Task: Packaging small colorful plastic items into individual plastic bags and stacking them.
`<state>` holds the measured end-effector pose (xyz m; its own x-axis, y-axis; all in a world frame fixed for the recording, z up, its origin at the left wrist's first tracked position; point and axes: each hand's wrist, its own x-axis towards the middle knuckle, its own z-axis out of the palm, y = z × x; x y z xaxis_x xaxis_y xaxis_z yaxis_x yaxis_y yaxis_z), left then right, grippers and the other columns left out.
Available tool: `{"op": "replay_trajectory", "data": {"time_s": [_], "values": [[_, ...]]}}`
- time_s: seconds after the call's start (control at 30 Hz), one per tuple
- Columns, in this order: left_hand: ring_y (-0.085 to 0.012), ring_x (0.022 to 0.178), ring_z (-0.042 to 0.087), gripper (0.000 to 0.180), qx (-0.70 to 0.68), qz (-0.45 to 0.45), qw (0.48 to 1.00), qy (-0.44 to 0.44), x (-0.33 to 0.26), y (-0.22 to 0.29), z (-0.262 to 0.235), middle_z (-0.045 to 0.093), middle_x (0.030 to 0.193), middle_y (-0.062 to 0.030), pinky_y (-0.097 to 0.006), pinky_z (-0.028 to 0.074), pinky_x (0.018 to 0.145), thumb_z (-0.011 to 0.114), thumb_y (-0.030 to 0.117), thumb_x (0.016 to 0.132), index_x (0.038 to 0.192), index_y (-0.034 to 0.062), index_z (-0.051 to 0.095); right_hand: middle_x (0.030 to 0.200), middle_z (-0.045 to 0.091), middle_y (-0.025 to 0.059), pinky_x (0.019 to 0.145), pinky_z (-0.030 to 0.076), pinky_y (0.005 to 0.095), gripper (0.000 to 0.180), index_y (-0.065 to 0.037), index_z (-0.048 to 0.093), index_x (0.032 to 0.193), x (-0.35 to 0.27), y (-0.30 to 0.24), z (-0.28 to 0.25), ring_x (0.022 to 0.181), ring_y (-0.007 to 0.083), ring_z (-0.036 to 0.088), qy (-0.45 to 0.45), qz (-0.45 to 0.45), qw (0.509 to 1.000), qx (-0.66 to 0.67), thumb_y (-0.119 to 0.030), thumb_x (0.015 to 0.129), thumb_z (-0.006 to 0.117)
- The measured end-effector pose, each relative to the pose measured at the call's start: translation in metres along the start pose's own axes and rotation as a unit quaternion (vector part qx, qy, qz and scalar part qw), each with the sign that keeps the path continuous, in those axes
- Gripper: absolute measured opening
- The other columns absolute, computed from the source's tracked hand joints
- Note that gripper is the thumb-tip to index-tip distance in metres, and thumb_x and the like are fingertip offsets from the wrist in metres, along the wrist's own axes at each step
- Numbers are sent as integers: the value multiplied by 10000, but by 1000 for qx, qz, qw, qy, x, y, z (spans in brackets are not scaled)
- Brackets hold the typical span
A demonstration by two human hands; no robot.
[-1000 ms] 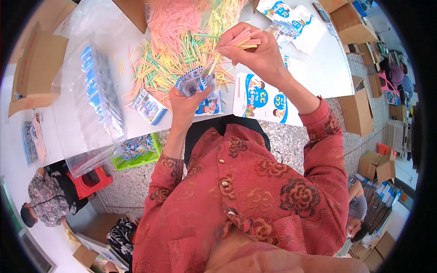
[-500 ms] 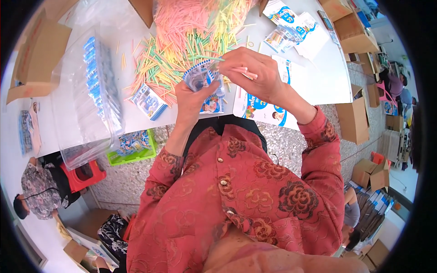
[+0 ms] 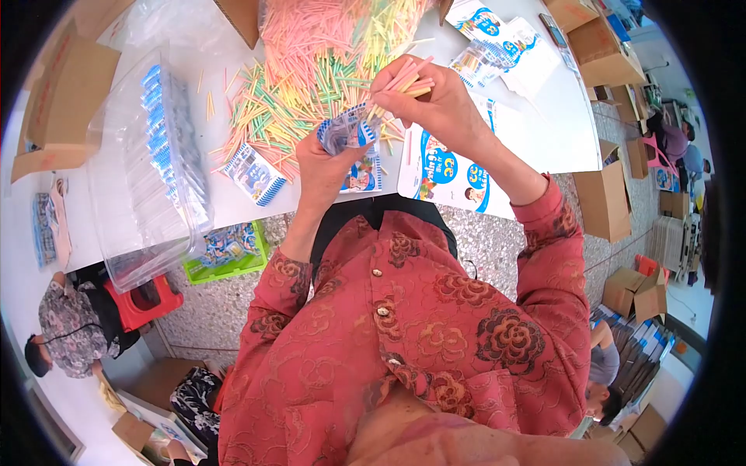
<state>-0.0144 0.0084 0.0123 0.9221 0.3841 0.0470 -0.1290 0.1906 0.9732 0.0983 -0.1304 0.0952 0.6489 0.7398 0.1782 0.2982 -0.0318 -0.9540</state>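
My left hand [image 3: 326,167] is closed around a small clear packet [image 3: 347,132] with blue striped edges, its mouth held open upward. In my right hand [image 3: 443,101], just right of that mouth, is a bunch of thin pastel sticks [image 3: 409,76], pink and pale yellow, pinched between thumb and fingers. Their lower ends are partly hidden by the hand. A large loose heap of pink, green and yellow sticks [image 3: 287,101] lies beyond both hands. Another packet [image 3: 255,174] lies flat to the left of my left hand. Under the held packet, a further printed packet [image 3: 365,172] rests at the table edge.
A clear plastic tub [image 3: 116,186] with a row of packets [image 3: 159,132] stands on the left of the white table [image 3: 556,140]. Printed sheets [image 3: 447,167] lie at right. Below the table is a green crate [image 3: 225,268]; cardboard boxes [image 3: 602,194] stand around. Other people sit nearby.
My right hand has moved slightly up and turned, so the sticks now fan upward. The green stick over the packet's mouth no longer shows there. My left hand stays nearly in place.
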Motion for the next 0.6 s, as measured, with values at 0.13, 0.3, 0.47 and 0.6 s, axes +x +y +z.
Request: {"op": "replay_trajectory", "data": {"time_s": [0.13, 0.3, 0.47, 0.6], "values": [[-38, 652, 546, 221, 54, 10, 999, -2, 1, -1, -4, 627, 771, 5, -196, 448, 596, 671, -43, 683, 897, -13, 625, 717, 563, -27, 528, 394, 185, 105, -33, 597, 882, 2, 2, -1, 602, 18, 485, -8, 36, 999, -1, -123, 835, 623], [-44, 672, 549, 254, 46, 19, 999, 5, 5, -4, -3, 629, 786, 0, -206, 453, 616, 674, -34, 683, 932, -13, 632, 727, 574, -25, 538, 390, 183, 100, -31, 598, 872, -1, 2, 5, 631, 13, 482, 18, -19, 999, -22, -124, 839, 614], [-47, 687, 552, 268, -25, -5, 999, 21, 6, 0, 6, 633, 804, 0, -213, 454, 623, 679, -15, 698, 963, -8, 641, 756, 590, -4, 551, 393, 192, 137, -20, 600, 890, -3, 2, 7, 638, 24, 478, 23, -56, 995, -85, -153, 866, 577], [-43, 677, 546, 233, -40, -21, 999, 22, 11, 1, 9, 630, 797, 10, -204, 445, 627, 695, 4, 707, 935, -8, 647, 788, 594, 15, 551, 396, 206, 224, -14, 605, 931, 3, 8, 2, 622, 46, 470, 20, -75, 994, -80, -209, 913, 498]]}}
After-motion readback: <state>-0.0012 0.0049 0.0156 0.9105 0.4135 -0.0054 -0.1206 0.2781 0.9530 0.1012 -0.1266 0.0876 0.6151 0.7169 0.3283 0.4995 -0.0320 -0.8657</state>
